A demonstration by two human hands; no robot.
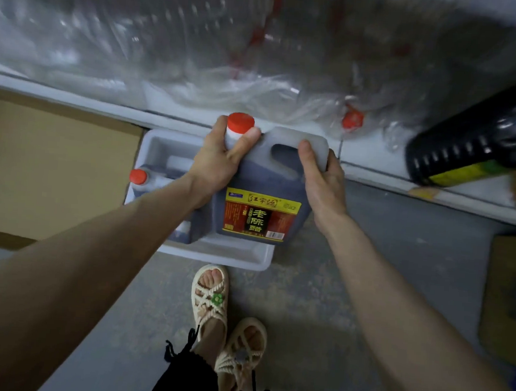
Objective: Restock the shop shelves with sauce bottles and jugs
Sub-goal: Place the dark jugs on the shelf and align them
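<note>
Both bare forearms reach forward and down, and the hands sit apart on one jug. The left hand (219, 159) wraps the neck just under the red screw cap (241, 122). The right hand (322, 181) clamps the rear shoulder beside the moulded handle (291, 136), thumb on top.

That translucent plastic jug of dark vinegar (263, 192), with its yellow-and-red label, is upright over the right end of a pale grey plastic tray (216, 253), just in front of the white shelf edge (104, 105). Whether its base rests in the tray I cannot tell.

Filled almost to the shoulder, it should be heavy and inclined to slosh. Its walls look stiff but smooth, so the handle is the sure hold, with the other hand at the neck or under the base, never the cap alone.

A second red-capped dark jug (147, 181) stands at the tray's left end. On the shelf lie film-wrapped clear bottles (199, 54) and, toward its right end, a dark bottle on its side (473, 149). A brown cardboard box (54, 165) sits left of the tray on the grey concrete floor (368, 264).
</note>
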